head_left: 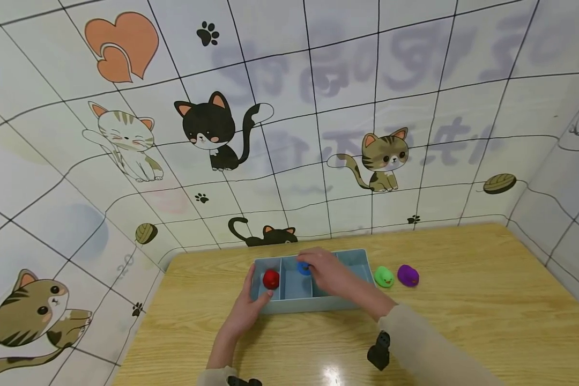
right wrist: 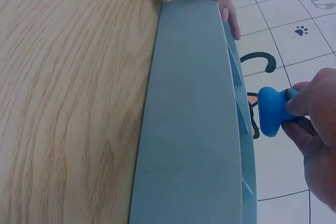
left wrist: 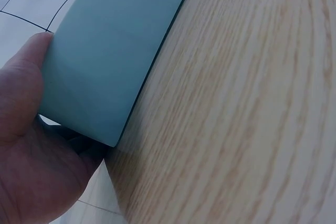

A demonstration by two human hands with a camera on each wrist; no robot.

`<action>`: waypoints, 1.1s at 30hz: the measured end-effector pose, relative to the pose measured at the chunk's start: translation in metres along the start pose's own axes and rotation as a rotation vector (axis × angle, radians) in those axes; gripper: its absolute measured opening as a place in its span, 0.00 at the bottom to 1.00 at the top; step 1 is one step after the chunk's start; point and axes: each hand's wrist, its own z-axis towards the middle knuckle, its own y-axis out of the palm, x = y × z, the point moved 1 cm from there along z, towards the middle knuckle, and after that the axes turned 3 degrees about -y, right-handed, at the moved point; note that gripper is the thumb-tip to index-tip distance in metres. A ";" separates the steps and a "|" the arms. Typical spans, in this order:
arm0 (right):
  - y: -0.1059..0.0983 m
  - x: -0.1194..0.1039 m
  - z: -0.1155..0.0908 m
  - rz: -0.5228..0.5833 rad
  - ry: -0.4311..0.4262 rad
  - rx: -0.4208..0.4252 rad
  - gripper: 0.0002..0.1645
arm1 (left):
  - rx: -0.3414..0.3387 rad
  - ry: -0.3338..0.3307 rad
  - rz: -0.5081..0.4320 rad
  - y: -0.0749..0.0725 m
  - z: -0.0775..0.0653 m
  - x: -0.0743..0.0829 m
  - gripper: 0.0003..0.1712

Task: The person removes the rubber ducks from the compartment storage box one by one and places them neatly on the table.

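Observation:
A light blue divided box (head_left: pixel 313 305) lies on the table with its long side toward me. My left hand (head_left: pixel 245 312) grips its left end, thumb at the front rim and fingers along the end wall. Inside the left compartment sits a red toy duck (head_left: pixel 271 279). My right hand (head_left: pixel 324 271) pinches a blue toy duck (right wrist: pixel 271 112) between thumb and fingers. In the right wrist view that duck is above the box's rim; from the head it overlaps the middle compartment. My right hand and forearm partly hide the right compartment.
Right of the box, a green toy duck (head_left: pixel 384 276) and a purple toy duck (head_left: pixel 408 275) stand side by side on the wooden table (head_left: pixel 487 311). Behind the table rises a wall (head_left: pixel 289 107) covered in a cat-print grid sheet.

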 end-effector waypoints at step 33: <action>-0.082 0.053 -0.094 -0.079 0.103 0.044 0.21 | 0.006 0.001 0.005 0.001 -0.003 0.004 0.51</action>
